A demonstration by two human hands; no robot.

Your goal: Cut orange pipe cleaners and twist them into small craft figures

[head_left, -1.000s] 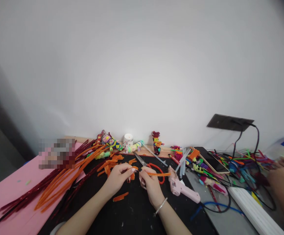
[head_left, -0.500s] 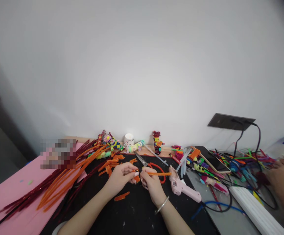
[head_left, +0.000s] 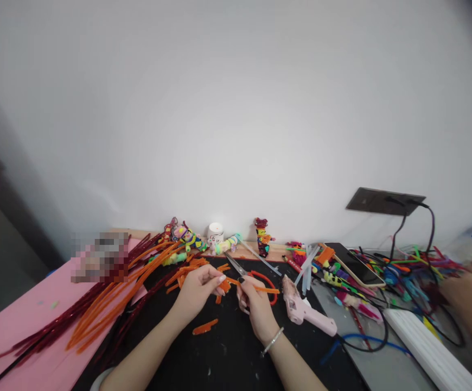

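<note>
My left hand [head_left: 198, 289] and my right hand [head_left: 253, 303] meet over a black mat [head_left: 228, 358]. Both pinch one orange pipe cleaner [head_left: 260, 289]; my left fingers close on its bent left end, my right fingers close on its middle, and its free end sticks out to the right. A short orange piece [head_left: 204, 327] lies on the mat below my left hand. Red-handled scissors [head_left: 252, 275] lie just behind my hands. A pink glue gun [head_left: 303, 311] rests to the right of my right hand.
Long orange and dark red pipe cleaners [head_left: 97, 309] fan over a pink sheet [head_left: 20, 326] at left. Small pipe-cleaner figures [head_left: 262, 237] and a white cup [head_left: 215, 233] stand by the wall. A phone [head_left: 355, 264], cables and colourful scraps lie right, where another person's hands [head_left: 470, 301] work.
My hands have shifted slightly right and farther back on the mat. The orange pipe cleaner now bends between them, and the other person's hands have moved a little.
</note>
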